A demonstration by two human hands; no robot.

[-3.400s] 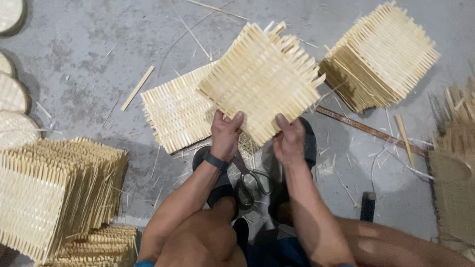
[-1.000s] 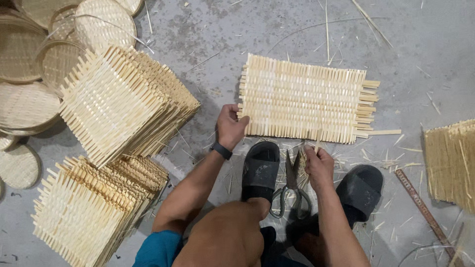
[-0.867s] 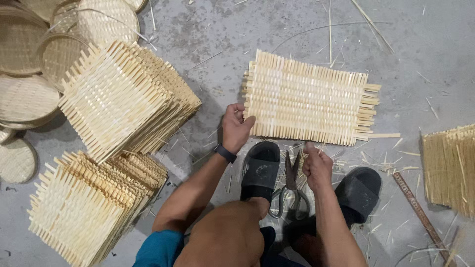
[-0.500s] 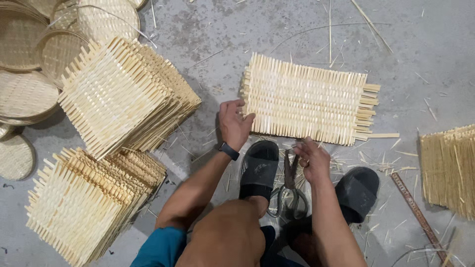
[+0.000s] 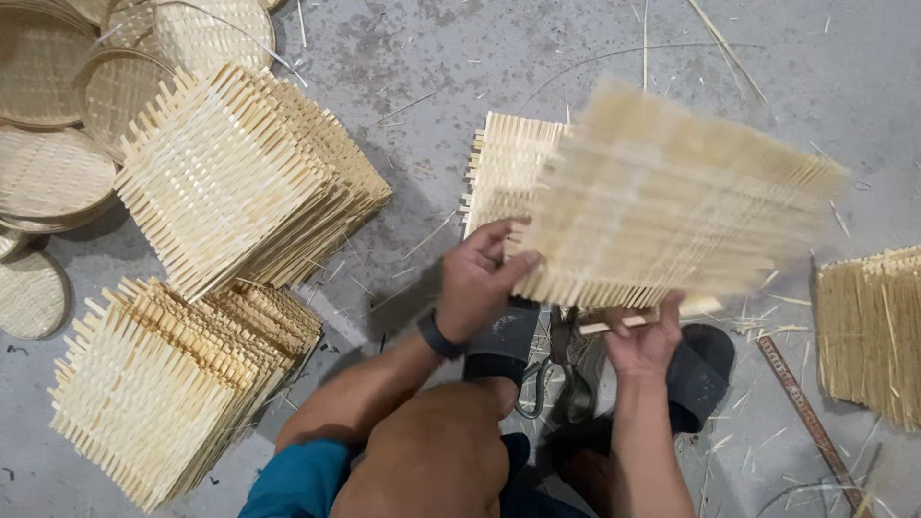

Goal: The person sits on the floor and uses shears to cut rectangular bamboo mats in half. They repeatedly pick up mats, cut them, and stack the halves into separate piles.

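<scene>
Two hands grip one woven bamboo mat (image 5: 672,206), lifted off the floor and blurred: the left hand (image 5: 480,278) pinches its near-left edge, the right hand (image 5: 645,336) closes on the underside near a loose slat. Half a second ago that mat lay flat on another woven mat (image 5: 508,168), which stays on the concrete floor (image 5: 432,58). Held only at one edge, the mat could sag, shed slats, or catch the scissors (image 5: 566,369) between the sandals.
</scene>
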